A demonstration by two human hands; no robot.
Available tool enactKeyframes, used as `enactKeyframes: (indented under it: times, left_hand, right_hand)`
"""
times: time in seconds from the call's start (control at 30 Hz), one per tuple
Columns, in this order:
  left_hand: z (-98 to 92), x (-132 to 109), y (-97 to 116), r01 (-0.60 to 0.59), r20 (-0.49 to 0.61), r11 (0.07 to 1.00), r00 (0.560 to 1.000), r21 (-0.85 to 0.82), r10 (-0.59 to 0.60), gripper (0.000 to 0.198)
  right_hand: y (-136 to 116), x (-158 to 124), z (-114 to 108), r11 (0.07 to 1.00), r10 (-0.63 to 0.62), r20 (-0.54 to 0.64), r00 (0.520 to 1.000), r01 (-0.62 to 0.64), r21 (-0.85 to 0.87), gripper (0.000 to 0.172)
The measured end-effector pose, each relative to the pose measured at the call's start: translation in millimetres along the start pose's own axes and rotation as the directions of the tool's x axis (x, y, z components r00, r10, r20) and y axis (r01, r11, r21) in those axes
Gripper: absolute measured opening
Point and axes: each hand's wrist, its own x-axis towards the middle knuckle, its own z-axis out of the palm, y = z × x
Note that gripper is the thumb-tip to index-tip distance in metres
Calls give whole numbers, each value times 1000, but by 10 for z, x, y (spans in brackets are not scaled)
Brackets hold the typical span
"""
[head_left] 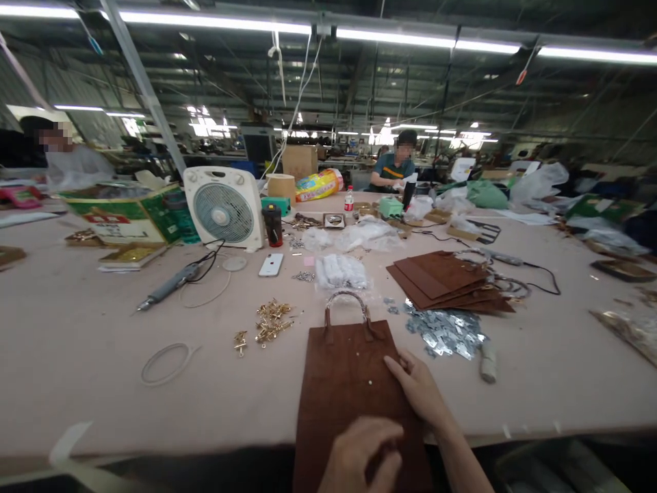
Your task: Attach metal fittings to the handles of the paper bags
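Observation:
A brown leather-like bag panel (339, 390) with a looped handle (347, 296) lies in front of me, its lower end past the table edge. A few small pale spots show on its face. My right hand (415, 383) rests at the panel's right edge, thumb on top and the other fingers partly hidden. Over the lower part hovers my left hand (364, 452), slightly blurred, fingers bent with a gap between thumb and fingers and nothing seen in it. Gold-coloured metal fittings (273, 320) lie to the left, thin silver metal plates (449, 332) to the right.
Brown panels (441, 277) are stacked at the right. A grey electric screwdriver (169, 287), a white phone (270, 265), a fan (223, 209) and a dark cup (274, 226) are at the left. Plastic-wrapped pieces (341, 272) lie beyond the handle. A co-worker (395, 168) sits opposite.

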Motion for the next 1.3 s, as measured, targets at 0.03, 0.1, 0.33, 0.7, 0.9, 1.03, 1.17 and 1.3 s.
enactKeyframes:
  times: [0.03, 0.1, 0.33, 0.7, 0.9, 1.03, 1.17, 1.3]
  left_hand:
    - [-116, 140, 13, -118, -51, 976, 990, 184, 129, 36]
    - [-322, 398, -2, -175, -138, 824, 947, 538, 291, 56]
    - [-446, 722, -276, -84, -39, 423, 961, 902, 273, 93]
    - [-143, 719, -86, -107, 32, 436, 984, 894, 177, 96]
    - [445, 666, -7, -172, 97, 451, 978, 875, 186, 101]
    - [874, 612, -71, -268, 161, 428, 950, 863, 269, 105]
    - [1327, 557, -233, -281, 150, 423, 936, 861, 317, 115]
    - [1741, 562, -279, -382, 215, 465, 903, 799, 372, 81]
  right_hand:
    - [39, 23, 39, 998, -26, -41, 999, 24, -56, 59]
    - [99, 49, 111, 989, -70, -167, 984, 47, -138, 57]
    - [156, -127, 51, 996, -79, -416, 906, 53, -75, 57]
    - [-57, -285, -353, 965, 35, 111, 993, -5, -263, 63]
    - [-110, -119, -512, 985, 143, 147, 979, -127, -114, 71]
    - [-197, -69, -535, 958, 150, 178, 972, -98, -271, 71]
    - [-457, 8, -464, 848, 121, 285, 951, 50, -527, 60]
    - [-647, 124, -300, 665, 147, 308, 940, 137, -734, 51]
